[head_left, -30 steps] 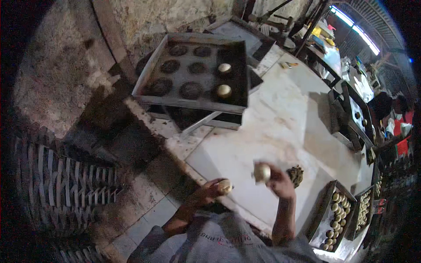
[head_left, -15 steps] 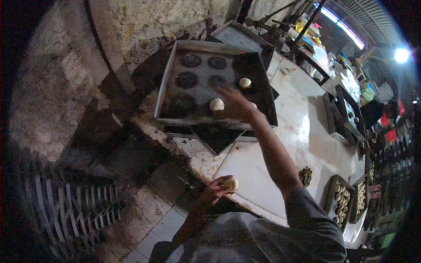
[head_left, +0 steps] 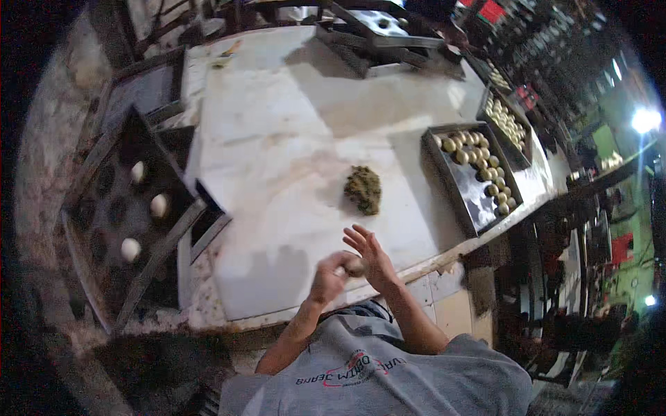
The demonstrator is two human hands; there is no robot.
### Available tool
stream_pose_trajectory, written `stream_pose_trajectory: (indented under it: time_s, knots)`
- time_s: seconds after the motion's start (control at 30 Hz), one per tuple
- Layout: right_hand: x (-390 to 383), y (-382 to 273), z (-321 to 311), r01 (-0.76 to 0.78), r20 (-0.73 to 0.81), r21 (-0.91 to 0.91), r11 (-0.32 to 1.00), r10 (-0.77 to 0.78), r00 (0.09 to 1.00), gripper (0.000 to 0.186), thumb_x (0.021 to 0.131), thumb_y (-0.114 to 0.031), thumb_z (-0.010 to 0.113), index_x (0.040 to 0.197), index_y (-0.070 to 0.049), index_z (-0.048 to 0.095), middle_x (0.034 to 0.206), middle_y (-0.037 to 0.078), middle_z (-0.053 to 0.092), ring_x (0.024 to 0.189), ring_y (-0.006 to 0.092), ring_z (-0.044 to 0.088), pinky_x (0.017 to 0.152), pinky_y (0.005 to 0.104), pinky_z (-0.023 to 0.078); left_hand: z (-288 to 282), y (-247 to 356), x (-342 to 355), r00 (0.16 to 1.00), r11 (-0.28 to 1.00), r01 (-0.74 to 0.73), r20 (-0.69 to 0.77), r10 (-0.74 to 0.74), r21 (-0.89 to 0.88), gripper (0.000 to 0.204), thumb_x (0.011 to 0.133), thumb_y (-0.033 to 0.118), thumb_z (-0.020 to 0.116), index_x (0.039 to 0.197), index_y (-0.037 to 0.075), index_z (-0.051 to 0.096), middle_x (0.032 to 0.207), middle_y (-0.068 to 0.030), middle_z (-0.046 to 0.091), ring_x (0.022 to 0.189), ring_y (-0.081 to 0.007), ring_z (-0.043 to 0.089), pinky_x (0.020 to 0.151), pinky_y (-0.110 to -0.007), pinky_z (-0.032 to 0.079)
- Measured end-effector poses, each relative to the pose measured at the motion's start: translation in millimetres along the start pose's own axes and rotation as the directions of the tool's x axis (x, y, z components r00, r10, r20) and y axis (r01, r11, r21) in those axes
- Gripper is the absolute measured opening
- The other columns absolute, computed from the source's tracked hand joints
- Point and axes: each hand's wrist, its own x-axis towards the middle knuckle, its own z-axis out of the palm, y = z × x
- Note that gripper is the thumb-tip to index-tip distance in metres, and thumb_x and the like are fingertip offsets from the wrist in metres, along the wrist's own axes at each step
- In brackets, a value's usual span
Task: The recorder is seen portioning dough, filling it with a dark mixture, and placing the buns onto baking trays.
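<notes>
Near the front edge of the pale worktop (head_left: 263, 173), my left hand (head_left: 331, 277) is closed around a pale dough ball (head_left: 352, 267). My right hand (head_left: 372, 256) is held open beside it, fingers stretched out, palm close against the ball; whether it touches is unclear. Just beyond my hands lies a mound of crumbly greenish-brown stuff (head_left: 362, 189). At the left stands a dark metal tray (head_left: 156, 274) with round dark marks and three pale dough balls (head_left: 130, 250) in it.
On the right are trays (head_left: 454, 195) of several dough balls, with more trays (head_left: 520, 142) behind. Stacked trays (head_left: 374, 52) stand at the far edge. An empty-looking tray (head_left: 139, 97) and a small brush-like tool (head_left: 225, 55) sit at the back left. Dark racks line the right side.
My right hand reached into the left tray, which now holds three balls instead of two, and has returned beside my left hand. The view has swung rightward.
</notes>
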Motion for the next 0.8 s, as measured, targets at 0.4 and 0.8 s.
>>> stream_pose_trajectory:
  time_s: [0.4,0.8]
  knots:
    - [159,-97,-106,0.491,0.363,-0.797,0.352,-0.372,0.854,0.018,0.079,-0.004,0.053,0.095,-0.001,0.06,0.087,0.012,0.063,0.077,0.0192,0.058,0.071,0.03,0.046,91,-70,4,0.875,0.672,0.482,0.273,-0.4,-0.562,0.027,0.081,0.018,0.061,0.1,0.0,0.056,0.09,-0.0073,0.061,0.08,-0.0132,0.058,0.069,-0.023,0.047]
    - [270,-117,-102,0.819,0.577,-0.495,-0.289,0.595,0.559,0.023,0.068,-0.016,0.063,0.09,-0.009,0.065,0.086,0.01,0.064,0.081,0.0257,0.06,0.071,0.0373,0.048,34,-1,-27,0.804,0.785,-0.066,-0.499,-0.323,-0.616,0.035,0.078,0.019,0.065,0.102,-0.002,0.051,0.1,-0.0101,0.057,0.093,-0.0189,0.056,0.081,-0.03,0.048]
